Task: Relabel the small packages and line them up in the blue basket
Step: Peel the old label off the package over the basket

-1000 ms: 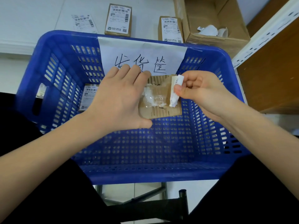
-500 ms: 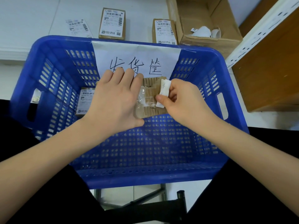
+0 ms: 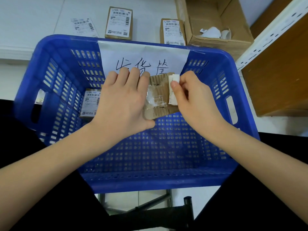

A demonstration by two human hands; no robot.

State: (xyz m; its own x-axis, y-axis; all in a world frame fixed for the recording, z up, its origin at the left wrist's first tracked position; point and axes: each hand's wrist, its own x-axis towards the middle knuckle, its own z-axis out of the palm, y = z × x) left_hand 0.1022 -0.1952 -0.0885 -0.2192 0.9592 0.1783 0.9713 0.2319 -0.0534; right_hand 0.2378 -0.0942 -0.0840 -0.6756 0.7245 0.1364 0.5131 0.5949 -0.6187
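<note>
Nearest to me I see two bare forearms reaching forward over dark trousers, and between the knees a bit of a black metal stand (image 3: pixel 187 208) on a pale floor. Just past that sits the blue basket (image 3: pixel 150 182), its slotted walls and perforated bottom filling most of my view.

Above the basket's far half, my left hand (image 3: pixel 123 100) lies palm down on a small cardboard package (image 3: pixel 158 99), fingers straight and close together over its left part, the thumb tucked against the near edge. The package's top face is bare, ribbed cardboard with a crumpled patch of clear tape on it. My right hand (image 3: pixel 195 100) is curled at the package's right edge, thumb and forefinger pinching a rolled-up strip of white label (image 3: pixel 173 90) that stands along that edge. I cannot tell whether the strip is still stuck to the cardboard.

In the basket's far left corner lies a second package (image 3: pixel 90 104), its printed label facing up, partly hidden behind my left hand. On the far wall hangs a white paper sign (image 3: pixel 143 54) with handwritten black characters.

Beyond the basket, on the white table (image 3: pixel 33 22), I see a loose label sheet (image 3: pixel 82 26), then two more labelled packages (image 3: pixel 119 22) (image 3: pixel 173 31) side by side. To their right stands an open cardboard box (image 3: pixel 215 22) with crumpled white paper scraps (image 3: pixel 215 32) inside. A white slotted shelf post (image 3: pixel 273 29) and brown wooden panel (image 3: pixel 283 75) stand at far right.
</note>
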